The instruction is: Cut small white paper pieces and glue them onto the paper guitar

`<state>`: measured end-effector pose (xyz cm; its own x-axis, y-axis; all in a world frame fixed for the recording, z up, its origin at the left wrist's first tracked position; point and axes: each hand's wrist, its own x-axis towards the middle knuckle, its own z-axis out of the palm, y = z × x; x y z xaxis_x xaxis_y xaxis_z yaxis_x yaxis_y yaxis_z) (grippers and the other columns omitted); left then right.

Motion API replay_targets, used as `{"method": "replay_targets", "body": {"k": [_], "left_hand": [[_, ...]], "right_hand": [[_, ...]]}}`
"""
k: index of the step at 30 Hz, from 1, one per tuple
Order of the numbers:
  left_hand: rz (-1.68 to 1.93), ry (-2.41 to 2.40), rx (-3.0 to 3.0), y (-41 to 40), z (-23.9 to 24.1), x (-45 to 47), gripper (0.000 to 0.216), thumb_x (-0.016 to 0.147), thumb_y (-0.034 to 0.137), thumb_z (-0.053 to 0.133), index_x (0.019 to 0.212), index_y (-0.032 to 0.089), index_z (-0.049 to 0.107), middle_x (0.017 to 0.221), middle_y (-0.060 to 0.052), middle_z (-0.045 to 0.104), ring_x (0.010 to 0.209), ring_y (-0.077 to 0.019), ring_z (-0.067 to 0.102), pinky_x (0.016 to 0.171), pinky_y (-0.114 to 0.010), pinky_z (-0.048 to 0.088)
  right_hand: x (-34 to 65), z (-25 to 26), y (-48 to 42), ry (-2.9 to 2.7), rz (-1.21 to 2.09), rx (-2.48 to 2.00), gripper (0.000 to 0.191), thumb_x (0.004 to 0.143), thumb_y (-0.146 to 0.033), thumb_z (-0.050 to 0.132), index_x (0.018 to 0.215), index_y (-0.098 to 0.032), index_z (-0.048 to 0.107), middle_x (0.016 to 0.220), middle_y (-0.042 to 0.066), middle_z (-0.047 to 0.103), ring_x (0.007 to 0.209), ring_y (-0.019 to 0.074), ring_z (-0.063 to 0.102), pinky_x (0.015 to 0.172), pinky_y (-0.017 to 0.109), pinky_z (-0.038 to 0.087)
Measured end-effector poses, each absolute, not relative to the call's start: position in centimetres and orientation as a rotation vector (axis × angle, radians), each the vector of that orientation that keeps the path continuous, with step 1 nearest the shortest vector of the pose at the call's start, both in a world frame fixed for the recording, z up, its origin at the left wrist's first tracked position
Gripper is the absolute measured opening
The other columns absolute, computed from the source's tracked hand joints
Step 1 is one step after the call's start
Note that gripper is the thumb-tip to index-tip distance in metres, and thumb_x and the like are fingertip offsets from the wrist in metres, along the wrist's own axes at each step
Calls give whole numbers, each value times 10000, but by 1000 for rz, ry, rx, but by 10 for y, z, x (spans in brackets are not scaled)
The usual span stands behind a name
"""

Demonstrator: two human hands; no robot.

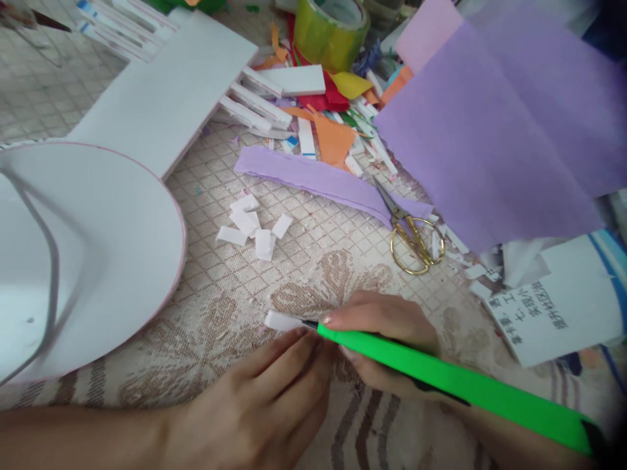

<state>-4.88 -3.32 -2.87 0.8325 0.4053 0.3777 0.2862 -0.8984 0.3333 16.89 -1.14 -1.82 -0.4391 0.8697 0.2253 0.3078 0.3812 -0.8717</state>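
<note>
Right hand (386,339) clasps knife (441,378), blade tip on strip (279,320) just left of it (knife axis runs lower-right to upper-left). Left hand (259,405) flat, grasping nothing, fingertips touching strip's near edge.

Reads as smooth matt plastic on the green knife (441,375), shiny metal on the scissors (414,241), matt paper on the purple sheet (490,130), glossy film on the tape roll (330,29), textured woven cloth over the table (313,261).
</note>
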Motion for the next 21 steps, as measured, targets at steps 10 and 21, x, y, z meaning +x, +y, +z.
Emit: {"method": "replay_targets", "body": {"k": [10,21], "left_hand": [[590,563,2697,-32,-20,-47,286,955,145,430,1132,114,653,1247,-85,640,1218,-222,545,1109,-354,404],[621,554,2693,-32,-20,-48,287,957,134,420,1109,115,663,1207,-71,657,1170,-218,572,1099,-350,415]], "right_hand": [[167,-22,-12,-1929,1040,-967,246,828,-149,576,1058,-205,642,716,-2,632,578,110,531,516,233,437],[166,-18,-9,-2029,1006,-976,232,822,-106,576,1029,-192,637,705,-7,627,572,101,543,513,214,450]]}}
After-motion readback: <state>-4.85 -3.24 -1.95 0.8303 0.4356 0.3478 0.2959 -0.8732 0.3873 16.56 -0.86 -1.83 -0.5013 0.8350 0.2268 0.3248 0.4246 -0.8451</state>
